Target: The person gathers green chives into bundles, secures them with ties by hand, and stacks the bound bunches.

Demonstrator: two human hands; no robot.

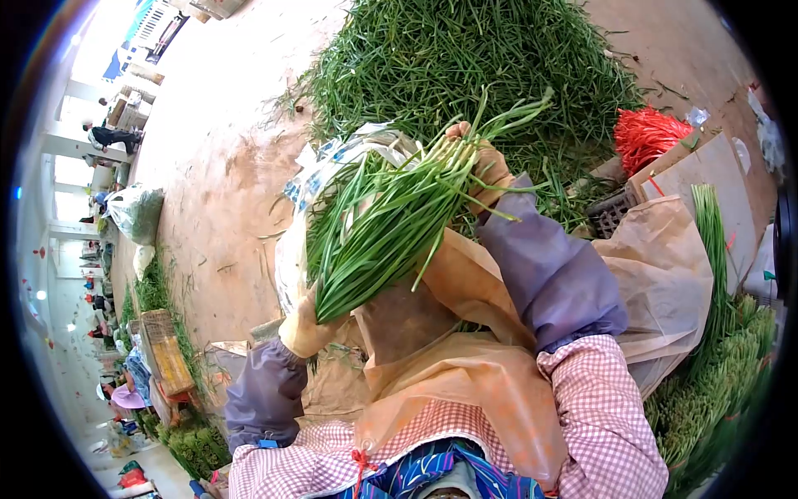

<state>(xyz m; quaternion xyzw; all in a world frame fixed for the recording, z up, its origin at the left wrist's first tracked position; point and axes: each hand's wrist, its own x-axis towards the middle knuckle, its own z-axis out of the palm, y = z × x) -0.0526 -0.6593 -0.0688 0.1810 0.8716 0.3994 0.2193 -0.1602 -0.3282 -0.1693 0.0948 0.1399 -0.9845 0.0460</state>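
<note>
A loose bunch of long green stalks (386, 220), resembling garlic scapes, lies slantwise between my hands, above my lap. My right hand (489, 170), in a tan glove, is closed around its upper end, where the thin tips fan out. At the lower end, my gloved left hand (306, 331) grips the stalks, its fingers partly hidden behind them. Behind the bunch is a white plastic sack (291, 258) with blue print, holding more greens. A translucent orange apron (465, 374) covers my lap.
A big heap of loose green stalks (465, 66) spreads over the floor ahead. To the right are red ties (648, 130), a board (702, 179), a dark crate (611, 212) and bundled stalks (706, 391). A stuffed bag (137, 212) and several people are at far left.
</note>
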